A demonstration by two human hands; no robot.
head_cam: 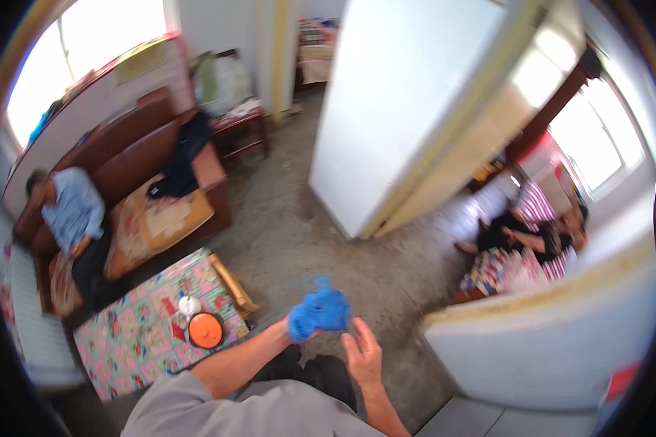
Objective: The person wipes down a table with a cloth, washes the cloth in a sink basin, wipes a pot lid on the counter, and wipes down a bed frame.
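A bunched blue cloth [323, 308] covers most of my left hand [316, 334], in front of my body. Only the wrist and a strip of palm or fingers show beneath it. Whether the cloth is wrapped round the hand or simply gripped is hard to make out. Just to its right, my right hand [365, 352] is raised with its fingers apart and nothing in them. Its fingertips come close to the cloth's edge; contact cannot be told.
Left, a low table [126, 349] with a patterned cover holds an orange-lidded pot [205, 330] and a white lidded cup [189, 306]. A person [76, 207] sits on a brown sofa [147, 142]. Ahead stands an open white door [393, 109]. People [525, 229] sit beyond the right doorway.
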